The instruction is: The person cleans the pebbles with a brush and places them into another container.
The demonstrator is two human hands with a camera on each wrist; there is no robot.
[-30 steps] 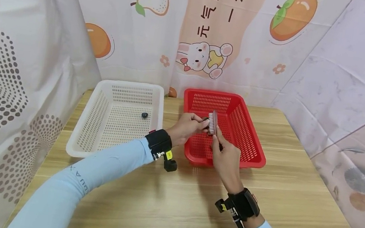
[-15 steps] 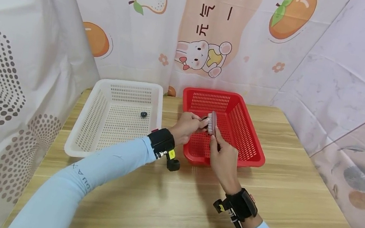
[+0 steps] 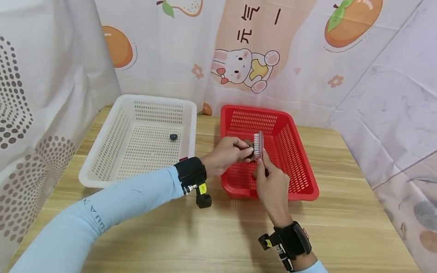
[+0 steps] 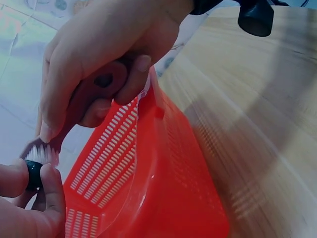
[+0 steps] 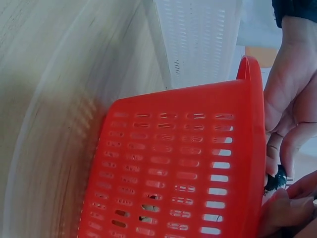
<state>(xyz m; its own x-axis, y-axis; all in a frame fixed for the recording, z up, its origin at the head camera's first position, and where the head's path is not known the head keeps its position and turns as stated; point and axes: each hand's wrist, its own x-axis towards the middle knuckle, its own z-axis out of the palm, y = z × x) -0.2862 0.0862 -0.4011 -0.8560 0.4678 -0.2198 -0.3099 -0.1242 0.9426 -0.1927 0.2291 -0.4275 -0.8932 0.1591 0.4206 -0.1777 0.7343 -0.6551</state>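
Over the red basket (image 3: 305, 197), my left hand (image 3: 222, 154) pinches a small dark rounded stone (image 4: 33, 174) between thumb and fingers. My right hand (image 3: 274, 190) grips a scrubbing brush (image 4: 81, 99), its reddish-brown handle curled into the fingers and the hole at its end showing in the left wrist view. White bristles (image 4: 45, 154) stand right at the stone. In the right wrist view, the stone (image 5: 276, 179) shows beyond the basket's rim, and the brush is mostly hidden.
A white basket (image 3: 85, 169) stands left of the red one, with one dark glossy stone (image 3: 173, 137) on its floor. Brownish lumps lie inside the red basket, partly behind the hands. Both baskets sit on a wooden table (image 3: 193, 254), with printed curtains behind.
The brush and both hands have shifted slightly right in the head view. The brush has turned more edge-on since half a second ago. Both hands keep their holds.
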